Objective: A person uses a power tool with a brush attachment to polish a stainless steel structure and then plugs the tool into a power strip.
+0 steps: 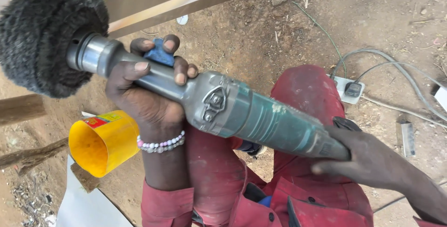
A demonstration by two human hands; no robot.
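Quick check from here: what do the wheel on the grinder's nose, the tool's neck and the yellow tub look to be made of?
Wheel: looks like dark wire or stiff bristle, matte and fuzzy at the edge; which one is unclear.
Neck, gripped by the left hand: bare grey metal, dull sheen, scuffed.
Yellow tub: probably plastic, smooth, glossy, light glowing through its wall.

The polisher (260, 120) has a worn, matt green metal body and a smoother grey steel neck; its wheel (46, 31) is dark, fuzzy fibre. The container (104, 143) is glossy yellow plastic. The overalls (307, 185) are dusty red cloth. Rough wood (28, 157) lies on gritty dirt ground (260, 36).
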